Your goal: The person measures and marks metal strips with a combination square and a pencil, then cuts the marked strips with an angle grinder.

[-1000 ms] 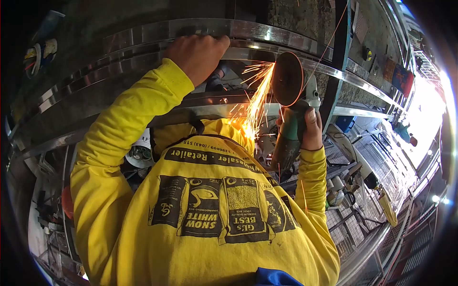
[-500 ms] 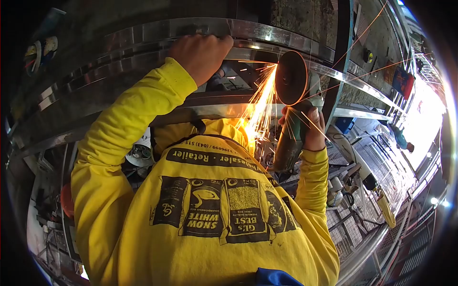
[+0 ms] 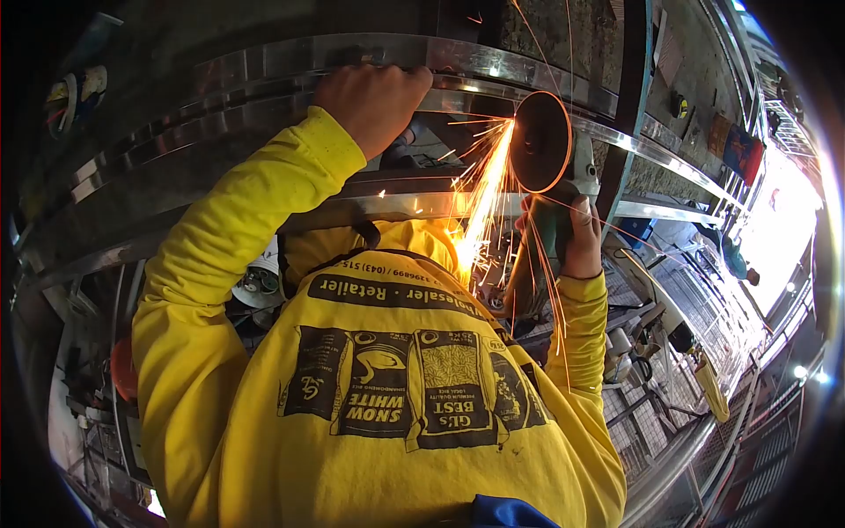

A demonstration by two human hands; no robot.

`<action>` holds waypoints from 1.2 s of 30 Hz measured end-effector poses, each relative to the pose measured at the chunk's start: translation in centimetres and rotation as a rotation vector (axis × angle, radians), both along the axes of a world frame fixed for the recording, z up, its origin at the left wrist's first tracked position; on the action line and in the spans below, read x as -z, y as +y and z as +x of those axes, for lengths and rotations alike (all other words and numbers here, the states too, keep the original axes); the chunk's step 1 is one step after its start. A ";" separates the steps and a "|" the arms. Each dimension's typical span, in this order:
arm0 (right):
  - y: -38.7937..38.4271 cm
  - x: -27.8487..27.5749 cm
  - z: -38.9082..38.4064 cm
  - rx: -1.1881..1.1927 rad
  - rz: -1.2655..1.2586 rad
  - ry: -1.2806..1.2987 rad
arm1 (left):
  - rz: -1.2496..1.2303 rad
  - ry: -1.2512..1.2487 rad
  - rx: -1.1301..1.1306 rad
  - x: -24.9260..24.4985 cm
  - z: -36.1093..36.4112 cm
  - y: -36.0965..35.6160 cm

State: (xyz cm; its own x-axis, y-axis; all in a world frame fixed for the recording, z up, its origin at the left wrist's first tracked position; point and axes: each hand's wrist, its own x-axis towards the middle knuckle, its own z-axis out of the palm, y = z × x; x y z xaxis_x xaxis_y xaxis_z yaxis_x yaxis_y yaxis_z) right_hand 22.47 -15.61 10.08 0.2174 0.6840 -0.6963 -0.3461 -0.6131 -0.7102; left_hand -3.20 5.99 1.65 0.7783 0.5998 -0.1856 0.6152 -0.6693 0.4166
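Right hand [image 3: 583,246] grips 1 grinder [image 3: 548,227]; disc [image 3: 541,143] just beyond the thumb [image 3: 582,220].

Both arms reach forward, bent at the elbow, with both hands closed.
The left arm [image 3: 233,207] angles from the near left toward the far middle, and its hand, the left hand [image 3: 374,106], lies farther out than the other, back turned up, fingers curled under and knuckles toward the right. The right arm [image 3: 579,334] runs almost straight away on the right, its wrist roughly in line with the forearm. The right hand [image 3: 583,242] is wrapped in a firm grip, thumb [image 3: 581,211] pointing toward the far side; most of its fingers are hidden.
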 end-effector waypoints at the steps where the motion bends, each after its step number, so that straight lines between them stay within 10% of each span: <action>1: 0.0 0.1 0.1 0.000 -0.007 0.003 | -0.007 -0.003 0.000 0.0 0.0 0.0; 36: 1.4 -0.7 -0.1 0.020 0.024 -0.003 | 0.035 -0.015 -0.006 -0.4 0.1 -0.1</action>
State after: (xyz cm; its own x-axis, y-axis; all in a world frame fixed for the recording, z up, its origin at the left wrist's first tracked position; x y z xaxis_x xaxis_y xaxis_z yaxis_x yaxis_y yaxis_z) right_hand 22.35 -14.25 10.81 0.2329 0.6961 -0.6791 -0.3559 -0.5888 -0.7257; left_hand -3.13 5.87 2.02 0.7772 0.6105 -0.1526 0.6131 -0.6800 0.4022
